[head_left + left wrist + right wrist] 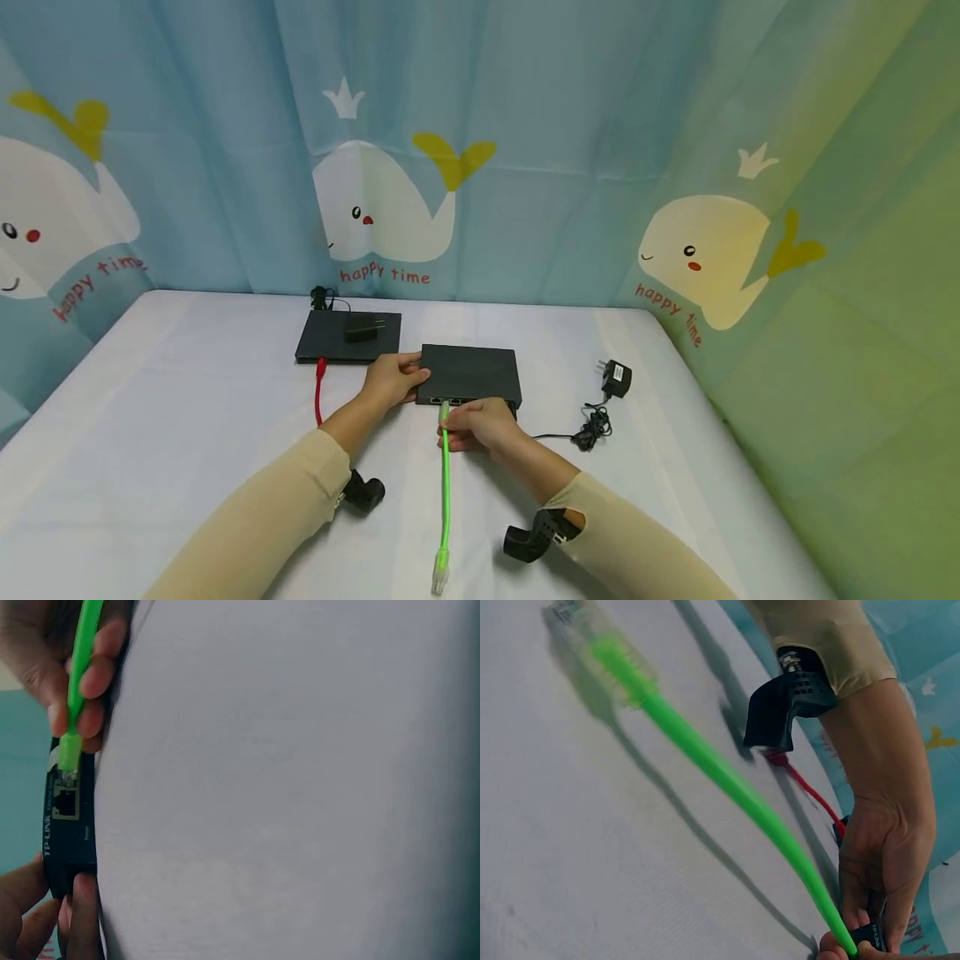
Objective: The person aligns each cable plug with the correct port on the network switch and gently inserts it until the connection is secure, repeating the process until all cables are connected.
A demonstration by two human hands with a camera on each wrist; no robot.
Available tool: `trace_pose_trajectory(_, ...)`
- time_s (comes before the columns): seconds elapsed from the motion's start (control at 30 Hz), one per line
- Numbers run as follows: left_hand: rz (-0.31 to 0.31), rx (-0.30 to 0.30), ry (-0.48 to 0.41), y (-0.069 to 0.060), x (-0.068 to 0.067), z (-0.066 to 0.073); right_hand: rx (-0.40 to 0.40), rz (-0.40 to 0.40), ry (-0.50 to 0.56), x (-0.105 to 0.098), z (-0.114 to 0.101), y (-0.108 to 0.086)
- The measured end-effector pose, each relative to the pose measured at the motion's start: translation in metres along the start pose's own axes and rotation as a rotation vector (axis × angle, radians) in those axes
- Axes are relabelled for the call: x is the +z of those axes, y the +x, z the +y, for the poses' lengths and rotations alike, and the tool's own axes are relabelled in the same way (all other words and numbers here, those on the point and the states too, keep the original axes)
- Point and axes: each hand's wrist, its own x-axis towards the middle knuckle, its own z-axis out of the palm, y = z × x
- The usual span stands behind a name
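Observation:
A black TP-LINK network switch (471, 371) lies on the white table with its ports facing the person. My left hand (390, 379) grips its left end, thumb on top; the left wrist view shows fingers (85, 907) around that end. With my right hand (483, 421) I pinch a green network cable (446, 492) just behind one plug. That plug's clear tip (69, 778) is at a port beside a vacant port (66, 803); how deep it sits cannot be told. The cable's other plug (619, 667) hangs free toward the near edge.
A second black box (322, 333) stands back left, with a black power adapter (362, 328) on it and a red cable (318, 392) at its front. Right of the switch lie another adapter (617, 378) and its bundled cord (592, 429). A whale-print curtain (555, 208) hangs behind.

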Motion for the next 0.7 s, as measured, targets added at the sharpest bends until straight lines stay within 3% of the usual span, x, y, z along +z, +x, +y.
trace_pose_trajectory(0.43,0.019,-0.010,-0.029,-0.0006,0.0024,-0.0015,0.031,-0.039,-0.026,-0.0049,0.0025,-0.0037)
trace_pose_trajectory(0.7,-0.012,-0.018,-0.061,-0.0001,-0.0011,0.0005,0.035,-0.064,-0.047,-0.0072,0.0012,-0.0076)
